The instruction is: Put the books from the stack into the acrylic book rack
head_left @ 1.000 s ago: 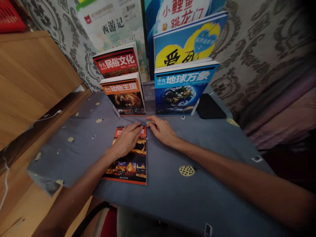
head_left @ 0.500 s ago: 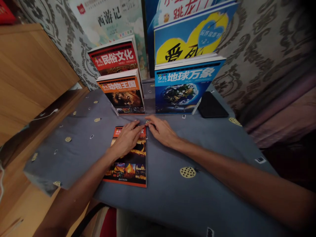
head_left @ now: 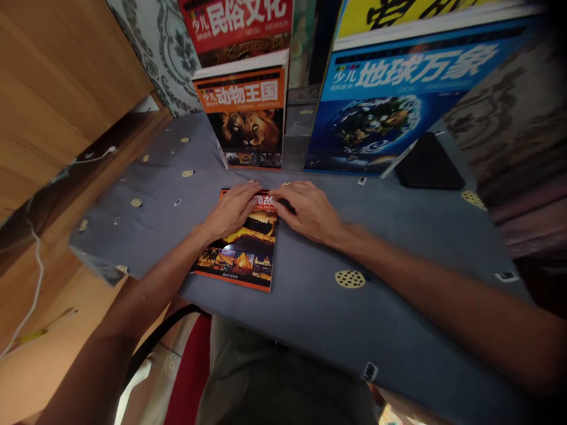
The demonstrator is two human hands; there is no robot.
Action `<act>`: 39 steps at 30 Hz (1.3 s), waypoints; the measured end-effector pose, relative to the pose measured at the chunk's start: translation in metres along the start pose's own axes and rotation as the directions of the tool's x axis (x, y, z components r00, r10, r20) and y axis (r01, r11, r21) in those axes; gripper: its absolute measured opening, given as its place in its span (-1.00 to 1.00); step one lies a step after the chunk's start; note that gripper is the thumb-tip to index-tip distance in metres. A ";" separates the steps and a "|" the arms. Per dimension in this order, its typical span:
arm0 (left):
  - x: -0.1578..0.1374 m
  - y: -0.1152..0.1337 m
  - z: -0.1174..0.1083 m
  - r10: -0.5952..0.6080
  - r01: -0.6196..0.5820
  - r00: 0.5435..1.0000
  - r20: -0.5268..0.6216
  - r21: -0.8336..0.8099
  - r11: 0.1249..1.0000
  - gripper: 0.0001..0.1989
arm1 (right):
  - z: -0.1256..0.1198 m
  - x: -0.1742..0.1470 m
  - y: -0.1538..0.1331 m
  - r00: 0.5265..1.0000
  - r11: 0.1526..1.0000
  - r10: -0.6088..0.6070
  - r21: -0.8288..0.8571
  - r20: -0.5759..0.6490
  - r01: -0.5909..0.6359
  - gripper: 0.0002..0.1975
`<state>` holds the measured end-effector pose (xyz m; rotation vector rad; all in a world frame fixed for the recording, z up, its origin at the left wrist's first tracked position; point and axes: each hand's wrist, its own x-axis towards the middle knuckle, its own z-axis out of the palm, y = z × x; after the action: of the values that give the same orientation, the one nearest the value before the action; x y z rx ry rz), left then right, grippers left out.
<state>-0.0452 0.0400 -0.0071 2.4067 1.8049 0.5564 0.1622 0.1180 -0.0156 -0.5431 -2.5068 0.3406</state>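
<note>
A thin paperback book (head_left: 248, 262), with an orange-red title strip and dark cover photos, lies flat on the cloth-covered table. My left hand (head_left: 234, 211) rests open across its upper left part, fingers stretched forward and covering some of the title. At the book's upper right corner is my right hand (head_left: 312, 212), fingers bent and thumb apart from them. Its thumb and index tips touch or nearly touch the book's edge. Behind them stand an orange book with a lion (head_left: 252, 127) and a blue book with a globe (head_left: 376, 118), both upright.
A red book (head_left: 248, 29) stands behind the lion book, and a yellow-covered book (head_left: 407, 13) behind the blue one. A dark flat object (head_left: 429, 162) lies at the right. Left of the grey tablecloth (head_left: 305, 307) are a wooden cabinet (head_left: 66, 77) and a white cable (head_left: 38, 277).
The view has tilted down and come closer. My right hand's fingers have bent in and its thumb has moved to the book's upper right corner. My left hand still lies on the cover.
</note>
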 end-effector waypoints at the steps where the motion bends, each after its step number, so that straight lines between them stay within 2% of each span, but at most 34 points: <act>1: -0.002 0.000 -0.002 -0.009 0.009 1.000 -0.002 0.008 1.000 -0.56 | 0.000 0.000 0.000 1.000 1.000 -0.004 -0.018 0.005 0.004 -0.73; 9: -0.031 -0.005 -0.019 -0.056 0.058 0.998 -0.034 0.048 0.997 -0.52 | 0.001 0.000 0.003 1.000 0.999 -0.028 -0.036 0.003 0.028 -0.73; 14: -0.064 -0.005 -0.029 -0.067 0.071 0.997 -0.047 0.092 0.993 -0.50 | 0.003 -0.001 0.003 1.000 1.000 -0.014 -0.027 0.001 0.014 -0.73; 19: -0.097 0.003 -0.034 -0.056 0.056 0.998 -0.007 0.152 0.987 -0.50 | 0.003 0.000 0.000 1.000 0.999 -0.011 -0.032 0.028 0.012 -0.73; 25: -0.120 0.022 -0.037 0.016 -0.021 0.999 0.030 0.168 0.986 -0.47 | 0.000 -0.001 -0.006 0.996 0.998 -0.013 -0.059 0.085 0.018 -0.72; 32: -0.133 0.065 -0.027 0.222 -0.234 0.971 0.091 0.151 0.961 -0.54 | 0.000 -0.005 -0.010 0.996 0.996 -0.050 -0.069 0.074 0.055 -0.71; 35: -0.137 0.080 -0.021 0.239 -0.256 0.962 0.133 0.131 0.958 -0.55 | 0.000 -0.005 -0.011 0.995 0.995 -0.056 -0.074 0.078 0.062 -0.70; 39: -0.139 0.088 -0.019 0.230 -0.248 0.965 0.127 0.148 0.957 -0.57 | -0.003 -0.006 -0.017 0.995 0.996 -0.040 -0.078 0.087 0.047 -0.69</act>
<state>-0.0049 -0.1202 0.0017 2.7287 1.5840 0.2973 0.1629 0.1010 -0.0101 -0.5140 -2.6193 0.2528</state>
